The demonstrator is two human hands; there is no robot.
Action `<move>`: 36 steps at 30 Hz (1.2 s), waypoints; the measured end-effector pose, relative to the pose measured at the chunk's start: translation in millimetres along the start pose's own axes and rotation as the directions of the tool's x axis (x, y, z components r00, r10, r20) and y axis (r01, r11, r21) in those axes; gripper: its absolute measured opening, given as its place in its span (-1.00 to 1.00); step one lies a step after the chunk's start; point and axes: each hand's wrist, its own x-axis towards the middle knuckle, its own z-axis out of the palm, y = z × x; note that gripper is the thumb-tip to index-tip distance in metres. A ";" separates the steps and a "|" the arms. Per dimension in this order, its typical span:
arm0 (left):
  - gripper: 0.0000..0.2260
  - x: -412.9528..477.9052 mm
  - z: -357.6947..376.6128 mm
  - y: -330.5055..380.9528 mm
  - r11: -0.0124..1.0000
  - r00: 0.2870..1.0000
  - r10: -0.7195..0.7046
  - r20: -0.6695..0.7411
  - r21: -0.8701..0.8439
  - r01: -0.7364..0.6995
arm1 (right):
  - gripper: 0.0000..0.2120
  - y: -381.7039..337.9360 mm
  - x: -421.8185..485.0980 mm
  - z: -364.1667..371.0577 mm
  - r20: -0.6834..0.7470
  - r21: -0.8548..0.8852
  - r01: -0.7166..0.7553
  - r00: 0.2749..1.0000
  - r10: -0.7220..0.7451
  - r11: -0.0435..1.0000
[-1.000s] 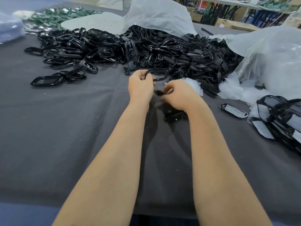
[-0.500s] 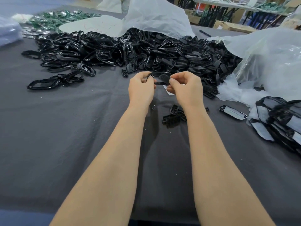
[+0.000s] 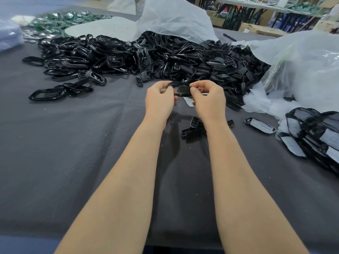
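Note:
Both hands are raised above the grey cloth point(image 3: 73, 153) in front of a big heap of black plastic parts point(image 3: 146, 57). My left hand point(image 3: 159, 99) grips the left end of a black oval frame point(image 3: 180, 89). My right hand point(image 3: 210, 99) pinches the frame's right end, where a small black insert sits against it. The fingers hide much of the piece. A few small black inserts point(image 3: 194, 128) lie on the cloth just below my right wrist.
Clear plastic bags point(image 3: 302, 66) bulge at the right, another bag point(image 3: 174, 17) rises behind the heap. Finished black pieces with grey film point(image 3: 315, 132) are stacked at the right edge. Green parts point(image 3: 60, 20) lie far left. Loose frames point(image 3: 45, 94) sit left of my hands.
My right hand has come up from the small inserts on the cloth and joined my left hand at the frame. Both hands now hold the piece slightly higher.

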 end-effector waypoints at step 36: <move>-0.89 -5.8 2.4 5.9 0.998 1.000 -0.021 0.018 -0.056 0.022 | -0.95 0.2 0.2 4.4 -0.047 0.235 -0.088 0.994 0.102 0.968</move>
